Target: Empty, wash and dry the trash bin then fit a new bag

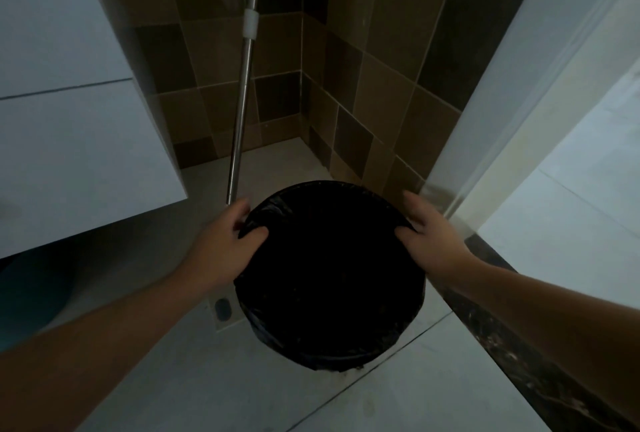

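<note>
Trash bin (329, 279), lined with black bag (277, 213), on floor below metal pole (242, 95), gripped at rim by 2 hands: left hand (225, 244), right hand (429, 237), fingers curled over edge

Only the person's two forearms and hands show, coming in from the lower corners of the head view. Both arms are bare from the frame edge to the wrist: no sleeve or cuff covers either one. The left hand (225, 244) is bare, with no glove, and no ring, watch or band can be made out on it or on its wrist. The right hand (427, 237) is bare in the same way, its wrist likewise plain. The fingers (414, 204) of the right hand are slender and uncovered, the nails too dim to judge. The light is low, so finer marks on the arms cannot be told.
</note>
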